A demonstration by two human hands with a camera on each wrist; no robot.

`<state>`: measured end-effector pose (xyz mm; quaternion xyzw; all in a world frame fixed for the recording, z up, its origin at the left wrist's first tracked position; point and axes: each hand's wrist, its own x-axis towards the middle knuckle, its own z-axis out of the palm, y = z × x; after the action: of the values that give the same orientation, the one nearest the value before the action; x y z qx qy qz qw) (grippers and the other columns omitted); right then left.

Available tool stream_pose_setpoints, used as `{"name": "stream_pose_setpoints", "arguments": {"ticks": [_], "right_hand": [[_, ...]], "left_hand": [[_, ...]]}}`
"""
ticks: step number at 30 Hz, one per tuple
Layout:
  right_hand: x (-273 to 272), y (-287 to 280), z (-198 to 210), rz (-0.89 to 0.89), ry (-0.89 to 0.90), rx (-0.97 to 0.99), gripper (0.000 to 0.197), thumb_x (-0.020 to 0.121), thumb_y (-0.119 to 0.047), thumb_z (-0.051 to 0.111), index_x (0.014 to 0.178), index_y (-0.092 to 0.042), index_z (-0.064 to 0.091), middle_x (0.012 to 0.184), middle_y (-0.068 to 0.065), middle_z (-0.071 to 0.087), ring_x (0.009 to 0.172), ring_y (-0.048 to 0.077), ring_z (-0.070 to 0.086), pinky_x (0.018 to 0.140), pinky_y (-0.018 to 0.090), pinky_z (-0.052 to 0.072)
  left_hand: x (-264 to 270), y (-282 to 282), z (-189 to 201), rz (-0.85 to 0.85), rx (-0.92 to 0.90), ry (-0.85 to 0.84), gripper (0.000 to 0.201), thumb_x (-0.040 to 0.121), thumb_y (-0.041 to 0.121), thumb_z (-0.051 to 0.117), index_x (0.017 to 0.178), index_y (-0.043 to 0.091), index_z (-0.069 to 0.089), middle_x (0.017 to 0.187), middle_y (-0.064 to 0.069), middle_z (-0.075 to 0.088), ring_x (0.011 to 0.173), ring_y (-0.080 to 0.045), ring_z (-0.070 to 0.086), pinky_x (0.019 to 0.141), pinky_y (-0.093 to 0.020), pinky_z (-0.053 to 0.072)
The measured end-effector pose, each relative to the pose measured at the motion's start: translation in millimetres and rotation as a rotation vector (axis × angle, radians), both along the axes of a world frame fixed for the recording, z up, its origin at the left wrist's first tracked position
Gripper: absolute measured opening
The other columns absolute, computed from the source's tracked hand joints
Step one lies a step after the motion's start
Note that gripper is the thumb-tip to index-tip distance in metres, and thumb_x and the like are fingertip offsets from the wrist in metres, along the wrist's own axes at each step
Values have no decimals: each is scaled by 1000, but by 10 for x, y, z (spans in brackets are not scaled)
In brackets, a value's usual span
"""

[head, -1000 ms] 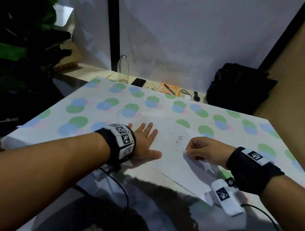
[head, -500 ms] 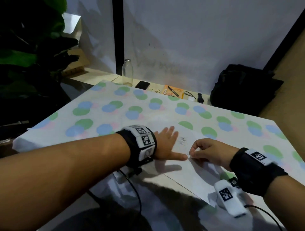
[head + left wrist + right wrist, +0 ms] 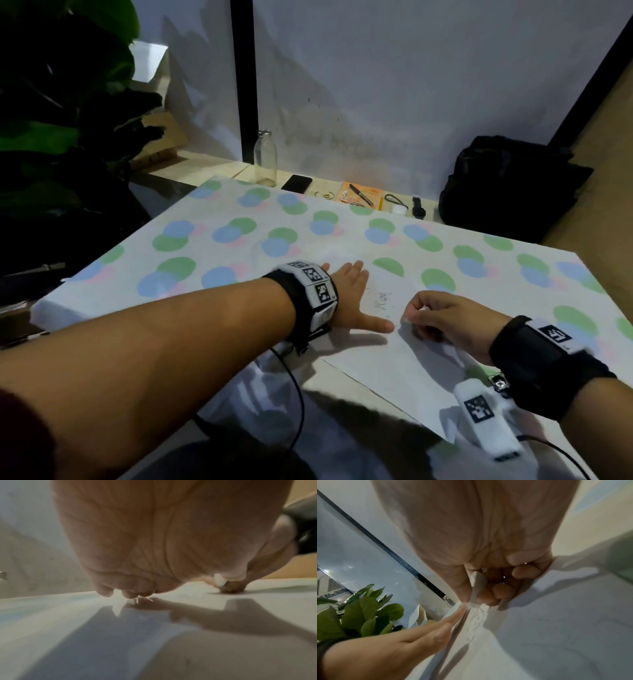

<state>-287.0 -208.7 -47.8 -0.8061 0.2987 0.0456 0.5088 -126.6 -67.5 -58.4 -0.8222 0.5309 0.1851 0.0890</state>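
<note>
Left hand now lies nearer the right hand, flat fingers pinning the paper; right fingers pinch an eraser.

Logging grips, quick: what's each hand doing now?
Left hand: open, flat on the paper.
Right hand: pinching an eraser.

Office or home desk corner, dotted table cover, glass bottle, phone, pen, backpack, plant

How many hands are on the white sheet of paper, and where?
2. The left hand lies flat on the sheet's left part; the right hand, pinching a small white thing, rests beside it near the middle.
</note>
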Motion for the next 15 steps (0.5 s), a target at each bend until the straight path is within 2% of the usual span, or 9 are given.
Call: {"name": "stream_pose_setpoints", "arguments": {"ticks": [2, 5, 8, 10, 12, 13, 15], "right_hand": [[-1, -10, -4, -17, -22, 8, 15, 98, -9, 60, 95, 4, 64, 64, 8, 57, 60, 20, 46, 58, 27, 38], [2, -30, -28, -53, -52, 12, 15, 101, -9, 55, 94, 4, 60, 62, 10, 51, 58, 22, 42, 54, 34, 35], [10, -19, -22, -105, -76, 78, 15, 103, -9, 50, 98, 4, 56, 62, 8, 45, 53, 20, 39, 49, 30, 32], [-7, -46, -14, -125, -89, 113, 15, 104, -11, 49, 97, 0, 57, 62, 6, 43, 52, 18, 39, 49, 29, 31], [2, -50, -21, -125, -98, 125, 19, 105, -17, 52, 95, -1, 58, 62, 6, 41, 54, 19, 37, 53, 32, 30], [10, -46, -26, -123, -95, 117, 22, 104, -21, 53, 96, 0, 58, 63, 6, 41, 56, 20, 37, 55, 33, 30], [13, -38, -25, -120, -90, 92, 28, 104, -24, 53, 100, 3, 58, 63, 6, 42, 59, 21, 39, 57, 34, 32]], "left_hand": [[24, -41, -66, 1, -4, -20, 123, 80, 91, 38, 161, 10, -7, 169, -9, -15, 157, -27, -7, 124, -58, 1], [-231, 40, -51, -187, -8, 12, 121, 83, 88, 42, 161, 8, -5, 170, -11, -12, 157, -28, -4, 124, -58, 1], [-441, 134, 33, -309, 0, 84, 112, 90, 78, 45, 161, 7, -6, 170, -11, -11, 157, -25, -3, 125, -53, 1], [-420, 101, 98, -255, -26, 118, 109, 92, 76, 42, 161, 8, -7, 170, -10, -13, 157, -23, -4, 126, -52, 2], [-286, 30, 86, -146, -33, 85, 121, 79, 90, 28, 161, 10, -8, 169, -8, -16, 157, -25, -6, 125, -54, 3], [-219, -2, 57, -102, -29, 66, 133, 64, 97, 16, 161, 10, -9, 169, -7, -17, 157, -26, -7, 125, -55, 3], [-179, -38, -16, -79, -8, 51, 152, 38, 100, -1, 161, 11, -10, 169, -8, -18, 157, -27, -9, 125, -55, 3]]}}
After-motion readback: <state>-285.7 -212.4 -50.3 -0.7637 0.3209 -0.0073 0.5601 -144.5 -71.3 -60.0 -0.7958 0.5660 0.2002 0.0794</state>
